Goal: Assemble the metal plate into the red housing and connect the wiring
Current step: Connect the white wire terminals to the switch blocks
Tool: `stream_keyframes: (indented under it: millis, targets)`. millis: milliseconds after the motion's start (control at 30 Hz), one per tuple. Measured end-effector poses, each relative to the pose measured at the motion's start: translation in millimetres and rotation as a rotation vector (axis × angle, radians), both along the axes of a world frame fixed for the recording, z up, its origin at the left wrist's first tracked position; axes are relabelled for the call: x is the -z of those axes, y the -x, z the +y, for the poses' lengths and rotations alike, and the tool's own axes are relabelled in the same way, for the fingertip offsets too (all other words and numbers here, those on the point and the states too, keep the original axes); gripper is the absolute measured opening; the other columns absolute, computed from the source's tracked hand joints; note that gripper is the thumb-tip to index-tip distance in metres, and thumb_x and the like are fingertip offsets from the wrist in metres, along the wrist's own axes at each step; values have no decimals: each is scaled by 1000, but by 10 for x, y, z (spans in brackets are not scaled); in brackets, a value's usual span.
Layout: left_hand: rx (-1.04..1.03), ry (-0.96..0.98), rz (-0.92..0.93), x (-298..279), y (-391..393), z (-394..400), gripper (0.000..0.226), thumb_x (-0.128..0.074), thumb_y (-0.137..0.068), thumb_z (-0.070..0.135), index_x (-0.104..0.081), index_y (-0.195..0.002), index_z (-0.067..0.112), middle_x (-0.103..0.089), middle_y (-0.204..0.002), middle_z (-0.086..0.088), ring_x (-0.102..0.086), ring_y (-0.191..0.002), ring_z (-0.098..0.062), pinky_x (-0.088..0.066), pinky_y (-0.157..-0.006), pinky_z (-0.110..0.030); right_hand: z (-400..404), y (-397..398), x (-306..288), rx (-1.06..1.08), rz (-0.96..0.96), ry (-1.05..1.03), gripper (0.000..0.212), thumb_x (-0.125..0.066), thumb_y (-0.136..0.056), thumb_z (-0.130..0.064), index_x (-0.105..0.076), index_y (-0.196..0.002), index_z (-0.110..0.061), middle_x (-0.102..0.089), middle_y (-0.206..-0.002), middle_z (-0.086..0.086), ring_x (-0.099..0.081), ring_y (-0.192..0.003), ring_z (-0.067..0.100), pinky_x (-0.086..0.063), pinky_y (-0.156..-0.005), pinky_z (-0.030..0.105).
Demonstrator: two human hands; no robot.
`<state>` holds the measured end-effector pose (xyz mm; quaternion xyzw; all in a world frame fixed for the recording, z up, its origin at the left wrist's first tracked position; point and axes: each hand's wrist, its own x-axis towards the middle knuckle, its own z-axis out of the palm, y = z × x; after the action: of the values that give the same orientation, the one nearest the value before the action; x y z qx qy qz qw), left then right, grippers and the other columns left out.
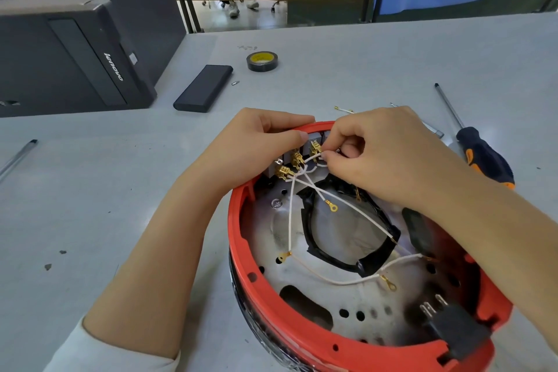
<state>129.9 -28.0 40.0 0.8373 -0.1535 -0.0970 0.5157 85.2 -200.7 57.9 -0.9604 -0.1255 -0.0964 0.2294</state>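
Observation:
The round red housing (265, 290) lies open side up at the lower right of the grey table. A perforated metal plate (356, 296) sits inside it, crossed by white wires (344, 279) with brass ring lugs and a black-taped loop. At the housing's far rim, grey switch blocks carry brass spade connectors (297, 158). My left hand (250, 145) grips the far rim beside those blocks, thumb lying along it. With thumb and forefinger, my right hand (383, 154) pinches a white wire end at the rightmost connector (315, 150). A black plug socket (453, 332) sits at the near right rim.
A black computer case (72, 48) stands at the far left, with a black flat box (203, 89) and a roll of black tape (262, 61) beyond the housing. A black-and-orange screwdriver (480, 151) lies to the right. A pen (16, 157) lies at the left edge.

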Motion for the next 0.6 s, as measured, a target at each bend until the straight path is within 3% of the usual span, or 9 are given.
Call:
stream_keyframes:
  millis: [67,133,367,433,500,600]
  targets:
    - [4,7,1,-4,1,2,25,-64,-92,19,-71,-105,39,-72,-109,-17,-61,-109,-43,-48,-98,-45,21,1,8,16,-21,17,23,-60,-80,-25,-53,-59,-33,-52,-56,-31,-50,-60,1,-37,-88,29]
    - [7,14,-1,-6,1,1,25,-64,-92,19,-71,-104,41,-72,-109,-17,-61,-110,-43,-48,-99,-46,39,5,19,44,-51,30,21,-60,-79,-22,-55,-61,-31,-48,-45,-13,-48,-54,5,-38,-93,33]
    - [23,21,-22,8,-26,4,26,-65,-91,19,-72,-99,42,-73,-106,-16,-63,-106,-43,-51,-94,-46,99,22,8,83,-62,52,19,-60,-79,-19,-57,-63,-30,-42,-46,-12,-46,-56,6,-36,-93,35]
    - [19,22,-14,14,-33,7,26,-64,-91,17,-73,-101,39,-75,-95,-14,-67,-88,-41,-57,-80,-41,106,19,7,86,-62,44,21,-60,-80,-20,-57,-63,-30,-42,-47,-12,-45,-56,4,-35,-92,34]
    - [11,23,7,10,-28,7,26,-64,-92,16,-74,-106,35,-70,-80,-10,-59,-69,-28,-52,-63,-32,111,11,7,85,-68,42,22,-59,-81,-19,-56,-62,-31,-42,-47,-13,-45,-56,4,-34,-92,34]
    - [15,12,6,9,-18,1,27,-63,-92,16,-73,-112,30,-70,-84,-19,-54,-67,-21,-48,-58,-28,126,5,-2,85,-68,57,20,-59,-80,-21,-55,-63,-30,-44,-49,-12,-47,-58,7,-34,-93,35]
